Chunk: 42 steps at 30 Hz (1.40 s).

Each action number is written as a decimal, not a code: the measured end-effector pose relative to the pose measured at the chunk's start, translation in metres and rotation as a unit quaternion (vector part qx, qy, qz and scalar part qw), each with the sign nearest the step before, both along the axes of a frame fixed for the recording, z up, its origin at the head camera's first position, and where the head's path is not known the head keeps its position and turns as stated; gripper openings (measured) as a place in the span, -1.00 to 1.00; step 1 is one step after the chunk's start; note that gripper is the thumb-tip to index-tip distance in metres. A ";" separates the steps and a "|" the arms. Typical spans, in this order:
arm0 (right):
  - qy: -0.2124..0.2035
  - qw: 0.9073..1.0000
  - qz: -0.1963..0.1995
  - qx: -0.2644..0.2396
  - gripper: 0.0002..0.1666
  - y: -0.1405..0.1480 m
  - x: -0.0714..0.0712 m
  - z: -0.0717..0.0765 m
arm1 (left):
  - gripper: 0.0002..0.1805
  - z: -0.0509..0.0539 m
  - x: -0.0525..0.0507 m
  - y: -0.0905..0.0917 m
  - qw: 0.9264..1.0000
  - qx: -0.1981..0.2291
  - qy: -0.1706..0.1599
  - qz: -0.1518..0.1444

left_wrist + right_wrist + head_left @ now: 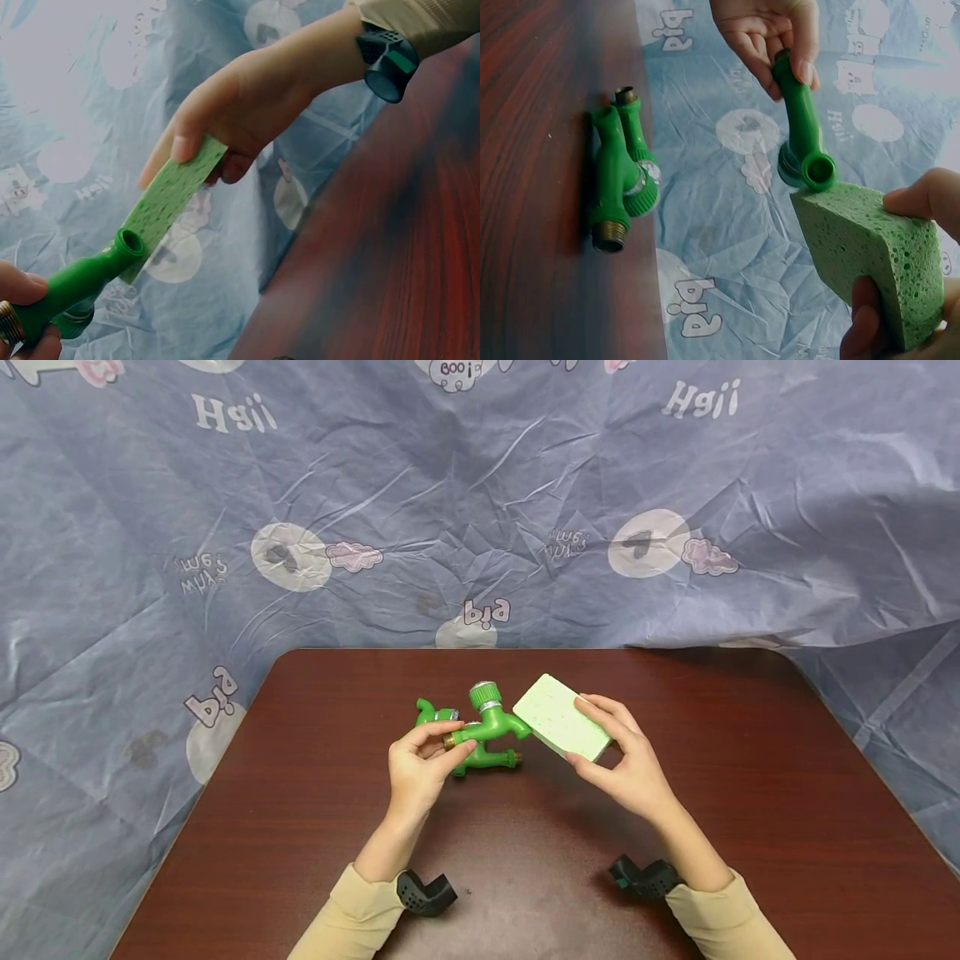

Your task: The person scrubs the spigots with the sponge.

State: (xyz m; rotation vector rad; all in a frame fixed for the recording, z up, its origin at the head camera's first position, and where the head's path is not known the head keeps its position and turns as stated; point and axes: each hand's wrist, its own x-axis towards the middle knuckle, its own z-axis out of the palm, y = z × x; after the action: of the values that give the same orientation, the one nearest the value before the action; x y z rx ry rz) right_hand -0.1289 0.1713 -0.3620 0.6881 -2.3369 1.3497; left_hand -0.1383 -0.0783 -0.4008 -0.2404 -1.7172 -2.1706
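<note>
Thumb and fingers of my left hand [417, 770] pinch a green faucet [491, 722] near its brass threaded end, holding it above the table. Its round ribbed knob points up in the head view, and the spout opening shows in the left wrist view. My right hand [628, 762] grips a light green porous sponge [562, 718] by its edges. One corner of the sponge is at the spout's tip and appears to touch it. Two more green faucets [615, 176] lie on the table behind and below the held one, partly hidden by it in the head view.
The dark red-brown wooden table [720, 760] has rounded far corners. Behind it hangs a wrinkled blue-grey printed cloth [465, 485]. Each wrist wears a black strap mount [426, 893] over or beside a cream sleeve [348, 914].
</note>
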 end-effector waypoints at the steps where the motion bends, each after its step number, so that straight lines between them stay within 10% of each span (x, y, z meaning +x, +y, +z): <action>1: 0.000 1.000 -0.001 -0.001 -0.28 0.001 0.000 0.000 | -0.68 0.000 -0.001 -0.001 1.000 0.002 -0.002 0.004; 28: -0.012 1.000 0.012 -0.007 -0.28 -0.005 0.003 0.000 | -0.64 -0.002 -0.003 -0.005 0.999 0.036 -0.010 -0.005; 42: 0.005 1.000 -0.002 -0.026 -0.26 -0.005 0.003 0.000 | -0.57 -0.001 -0.003 -0.006 0.998 0.010 -0.034 -0.056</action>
State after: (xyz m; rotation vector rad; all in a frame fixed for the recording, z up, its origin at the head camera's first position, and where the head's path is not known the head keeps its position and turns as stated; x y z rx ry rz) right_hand -0.1259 0.1661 -0.3623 0.6735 -2.2861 1.3974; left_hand -0.1409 -0.0840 -0.4018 -0.2655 -1.7578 -2.2994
